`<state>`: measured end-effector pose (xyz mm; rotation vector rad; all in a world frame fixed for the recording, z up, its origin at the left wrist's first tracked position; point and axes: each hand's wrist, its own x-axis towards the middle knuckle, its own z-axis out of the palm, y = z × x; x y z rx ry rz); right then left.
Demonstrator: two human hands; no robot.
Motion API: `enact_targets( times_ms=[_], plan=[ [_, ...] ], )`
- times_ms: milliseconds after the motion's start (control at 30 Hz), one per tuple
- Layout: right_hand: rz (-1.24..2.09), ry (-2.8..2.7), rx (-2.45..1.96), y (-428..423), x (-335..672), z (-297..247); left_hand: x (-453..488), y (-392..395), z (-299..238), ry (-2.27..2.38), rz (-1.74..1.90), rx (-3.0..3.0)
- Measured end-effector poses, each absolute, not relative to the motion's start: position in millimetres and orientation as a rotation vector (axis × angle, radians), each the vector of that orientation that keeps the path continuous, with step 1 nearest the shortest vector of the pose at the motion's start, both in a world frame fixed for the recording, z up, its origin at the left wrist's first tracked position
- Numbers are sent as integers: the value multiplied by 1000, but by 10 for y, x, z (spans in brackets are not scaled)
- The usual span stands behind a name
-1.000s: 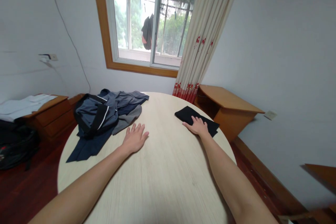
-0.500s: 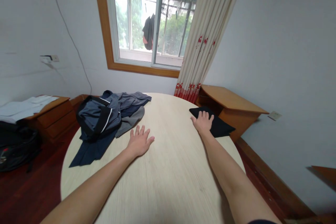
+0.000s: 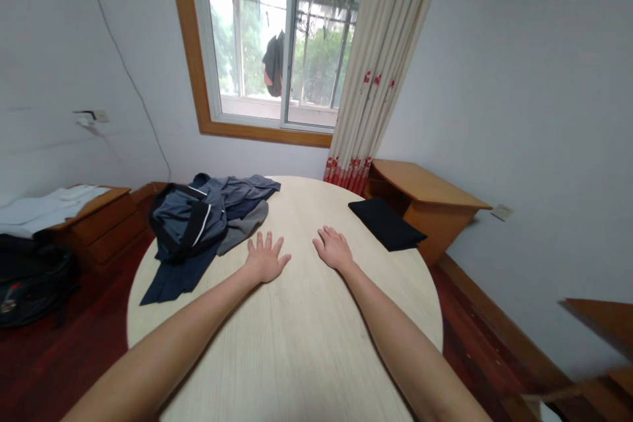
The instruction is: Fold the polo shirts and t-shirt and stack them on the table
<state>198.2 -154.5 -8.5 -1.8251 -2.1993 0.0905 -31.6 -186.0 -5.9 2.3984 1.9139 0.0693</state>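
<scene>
Since the earlier frame, the right hand [image 3: 334, 250] has come off the black cloth [image 3: 387, 224] and moved inward, toward the middle of the worktop [image 3: 301, 343]. The left hand [image 3: 268, 260] is spread much as it was, just beside the clothes.

Both hands now face each other across a strip of bare wood, apart from one another. The left is palm down, fingers fanned wide, thumb out toward the right hand, with nothing held. The right is also palm down, its fingers loosely bent and closer together, gripping nothing; whether its palm presses on the wood, I cannot tell.

The black cloth lies flat and folded near the far right rim, right of the right hand and clear of it. Its outer corner reaches about to the rim.

On the left side, a loose heap holds a blue-grey garment [image 3: 210, 201] with black bands and white stripes, a navy cloth [image 3: 180, 278] sticking out below toward the near left, and a grey cloth [image 3: 244, 227] on the side nearest the left hand. The left fingertips are near the grey cloth. Beyond the far right rim stands a brown desk [image 3: 435, 186], beside the curtain [image 3: 368, 79].
</scene>
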Motion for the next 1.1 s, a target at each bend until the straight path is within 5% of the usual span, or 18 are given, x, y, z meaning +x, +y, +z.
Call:
enact_targets(
  times_ms=[367,667,867,1100],
  plan=[
    [337,-2243,-1544,-1430,2385,-171,-484,-1797,23,1761,464,2411],
    [324,-2262,-1453,-1369,2451,-253,-1261,-1825,515,1925,1864,2288],
    [328,-2260,-1456,-1368,2453,-273,-1580,-1896,619,2575,1707,1770],
    [341,-2237,-1462,-1398,2444,-247,-1694,-1879,655,2436,1628,1793]
  ],
)
